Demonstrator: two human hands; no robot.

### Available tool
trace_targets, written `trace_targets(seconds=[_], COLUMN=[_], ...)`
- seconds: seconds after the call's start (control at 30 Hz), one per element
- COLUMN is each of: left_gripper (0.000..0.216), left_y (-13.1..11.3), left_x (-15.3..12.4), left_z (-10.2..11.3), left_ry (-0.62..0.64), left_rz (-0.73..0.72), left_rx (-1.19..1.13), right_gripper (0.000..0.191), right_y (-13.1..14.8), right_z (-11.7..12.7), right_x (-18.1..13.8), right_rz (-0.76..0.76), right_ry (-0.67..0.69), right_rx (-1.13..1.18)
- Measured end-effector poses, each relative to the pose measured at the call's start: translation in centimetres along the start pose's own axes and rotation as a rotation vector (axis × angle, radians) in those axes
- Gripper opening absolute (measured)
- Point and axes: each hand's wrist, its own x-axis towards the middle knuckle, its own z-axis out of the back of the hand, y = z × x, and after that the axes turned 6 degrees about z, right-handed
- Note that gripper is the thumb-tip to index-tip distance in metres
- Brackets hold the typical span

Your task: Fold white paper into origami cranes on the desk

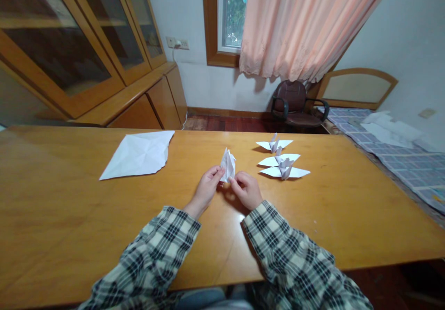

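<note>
A small folded piece of white paper (227, 165) stands between my hands over the middle of the table. My left hand (208, 185) pinches its left side between thumb and fingers. At its lower right edge, my right hand (246, 189) grips it with thumb and curled fingers. Three white paper cranes with spread wings sit in a row to the right: a far crane (274, 144), a middle crane (269, 161) and a near crane (285, 170). A creased sheet of white paper (139, 155) lies flat to the left, with one ragged edge.
The wooden table (86, 236) spans the view. Beyond it are a glass-fronted cabinet (121, 60) at the left, a pink curtain (299, 27) by the window and a brown armchair (294, 104). A bed (399, 157) with a checked cover stands to the right.
</note>
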Motion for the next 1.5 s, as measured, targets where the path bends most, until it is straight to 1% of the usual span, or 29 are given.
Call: trace_targets(seconds=[0.17, 0.3, 0.37, 0.53, 0.8, 1.1, 1.23, 1.3, 1.4, 1.5], left_gripper=[0.046, 0.046, 0.047, 0.046, 0.047, 0.050, 0.050, 0.048, 0.045, 0.043], left_y=[0.2, 0.1, -0.1, -0.6, -0.2, 0.0, -0.2, -0.4, -0.4, -0.2], left_x=[0.1, 0.1, 0.0, -0.3, -0.1, -0.3, -0.4, -0.5, -0.4, -0.4], left_z=[0.1, 0.0, -0.2, -0.6, -0.5, -0.6, -0.7, -0.8, -0.8, -0.6], left_ry=[-0.002, -0.015, -0.014, 0.022, 0.025, 0.013, 0.046, 0.037, 0.002, 0.011], left_rz=[-0.024, 0.027, 0.055, 0.084, 0.080, 0.123, 0.132, 0.119, 0.061, -0.016], left_rx=[-0.002, -0.108, -0.159, -0.190, -0.235, -0.252, -0.223, -0.187, -0.097, 0.021], right_gripper=[0.037, 0.036, 0.032, 0.027, 0.023, 0.022, 0.019, 0.018, 0.015, 0.014], right_y=[0.1, 0.2, 0.3, 0.6, 0.5, 0.8, 0.9, 0.9, 1.0, 1.1], right_z=[0.1, 0.2, 0.2, 0.1, 0.0, 0.0, 0.0, 0.0, 0.0, 0.0], right_x=[-0.1, -0.1, -0.2, -0.2, -0.3, -0.4, -0.3, -0.2, -0.2, -0.1], right_rz=[-0.026, -0.071, -0.096, -0.114, -0.070, -0.064, -0.057, -0.048, -0.052, -0.073], right_ry=[0.024, 0.051, 0.057, 0.090, 0.094, 0.103, 0.088, 0.084, 0.078, 0.056], right_rx=[0.087, 0.221, 0.255, 0.256, 0.278, 0.254, 0.240, 0.227, 0.207, 0.200])
